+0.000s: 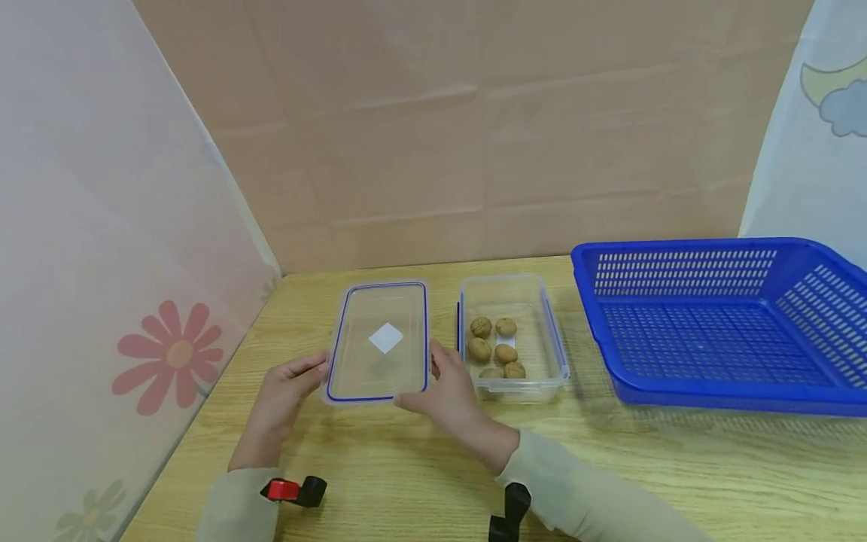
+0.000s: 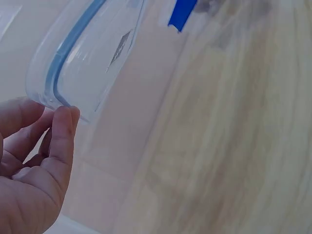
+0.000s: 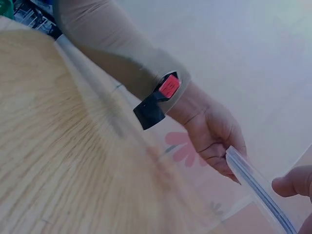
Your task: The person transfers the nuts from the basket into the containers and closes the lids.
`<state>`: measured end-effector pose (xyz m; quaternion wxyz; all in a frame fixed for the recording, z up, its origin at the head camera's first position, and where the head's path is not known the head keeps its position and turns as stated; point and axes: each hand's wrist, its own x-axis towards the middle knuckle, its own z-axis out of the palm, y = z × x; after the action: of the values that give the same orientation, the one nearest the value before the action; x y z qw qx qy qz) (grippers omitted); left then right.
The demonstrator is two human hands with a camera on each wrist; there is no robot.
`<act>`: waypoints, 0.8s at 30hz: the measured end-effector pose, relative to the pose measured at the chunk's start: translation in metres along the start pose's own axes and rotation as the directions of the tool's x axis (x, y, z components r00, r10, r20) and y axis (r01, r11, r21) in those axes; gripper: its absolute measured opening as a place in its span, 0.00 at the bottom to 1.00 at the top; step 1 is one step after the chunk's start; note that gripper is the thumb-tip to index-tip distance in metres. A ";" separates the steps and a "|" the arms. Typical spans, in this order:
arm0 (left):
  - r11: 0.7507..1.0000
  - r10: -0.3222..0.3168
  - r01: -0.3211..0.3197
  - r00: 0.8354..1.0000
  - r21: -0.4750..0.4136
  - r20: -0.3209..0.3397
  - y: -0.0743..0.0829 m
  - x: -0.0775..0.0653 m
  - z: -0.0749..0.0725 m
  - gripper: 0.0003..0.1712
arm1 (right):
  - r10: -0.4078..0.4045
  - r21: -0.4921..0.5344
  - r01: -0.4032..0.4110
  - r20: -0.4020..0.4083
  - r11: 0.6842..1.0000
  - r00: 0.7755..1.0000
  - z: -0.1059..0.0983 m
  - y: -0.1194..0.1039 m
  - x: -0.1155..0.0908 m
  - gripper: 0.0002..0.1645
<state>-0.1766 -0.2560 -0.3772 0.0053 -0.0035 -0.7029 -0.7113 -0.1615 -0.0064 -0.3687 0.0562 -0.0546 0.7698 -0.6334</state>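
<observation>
A clear plastic lid (image 1: 359, 369) with a blue seal is held up off the table between both hands. My left hand (image 1: 281, 399) pinches its left edge between thumb and fingers, also seen in the left wrist view (image 2: 39, 165). At the near right corner, my right hand (image 1: 450, 391) grips the lid, thumb on the near edge and fingers along the right side. Just right of the lid stands a clear plastic container (image 1: 531, 301) without a cover. Several walnuts (image 1: 480, 350) lie in it, mostly toward its left and near end.
A large blue plastic basket (image 1: 711, 331) stands on the right of the wooden table (image 1: 379, 474). A pink-beige backdrop (image 1: 379, 135) rises behind the table, and a flowered white sheet (image 1: 135, 226) hangs at the left.
</observation>
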 end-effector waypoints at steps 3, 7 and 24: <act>0.999 0.019 -0.018 1.000 -0.044 0.019 0.007 -0.001 0.008 0.11 | -0.015 0.061 0.015 0.012 0.998 1.000 -0.012 -0.007 -0.005 0.57; 0.994 0.064 -0.060 0.997 -0.096 0.039 0.018 -0.003 0.020 0.13 | -0.078 0.119 0.078 -0.004 0.990 0.997 -0.029 -0.011 -0.012 0.42; 0.985 0.024 -0.014 0.998 -0.174 0.052 0.023 0.001 0.104 0.12 | 0.002 0.189 0.061 -0.315 0.980 0.949 -0.098 -0.014 -0.027 0.22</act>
<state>-0.1773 -0.1524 -0.3525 -0.0071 -0.0299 -0.6380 -0.7695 -0.1498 0.0901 -0.3353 -0.0714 0.0411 0.7019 -0.7075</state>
